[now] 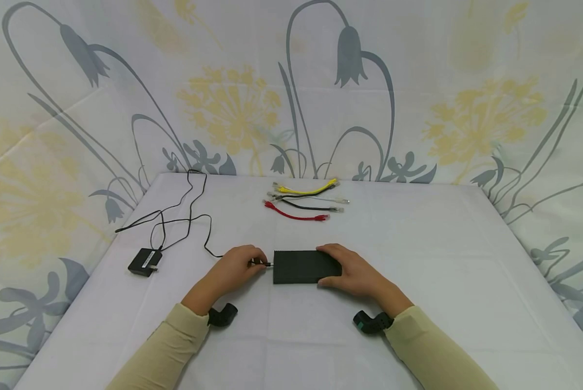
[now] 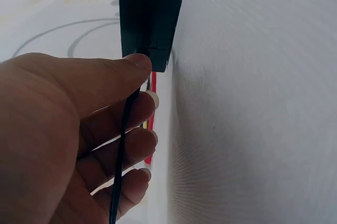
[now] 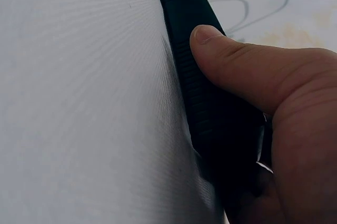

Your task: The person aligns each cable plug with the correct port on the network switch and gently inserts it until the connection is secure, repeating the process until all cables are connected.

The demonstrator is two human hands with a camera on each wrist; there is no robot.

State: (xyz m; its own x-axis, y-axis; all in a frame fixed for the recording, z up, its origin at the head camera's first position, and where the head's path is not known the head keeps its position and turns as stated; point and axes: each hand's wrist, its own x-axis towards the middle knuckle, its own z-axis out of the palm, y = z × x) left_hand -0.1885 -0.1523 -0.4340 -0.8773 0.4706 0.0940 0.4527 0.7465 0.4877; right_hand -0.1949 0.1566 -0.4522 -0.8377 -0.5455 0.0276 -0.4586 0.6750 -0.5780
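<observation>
A flat black box (image 1: 297, 267) with ribbed edges lies on the white-covered table in front of the person. Its right end is gripped by the right hand (image 1: 352, 272), the thumb along the near edge and the fingers at the far edge. At the left end, the left hand (image 1: 240, 264) pinches the plug (image 1: 268, 264) of a thin black power cable (image 2: 120, 155) between thumb and fingertips. A bit of metal shows between plug and box in the head view. The thumb hides the plug's tip in the left wrist view, so I cannot tell how deep it sits.
The cable runs in loose loops to a black power adapter (image 1: 145, 262) with a white label, at the left. Behind the box lie several short network cables, among them a red cable (image 1: 296, 216) and a yellow cable (image 1: 308, 190). A flowered cloth (image 1: 413, 108) hangs behind the table.
</observation>
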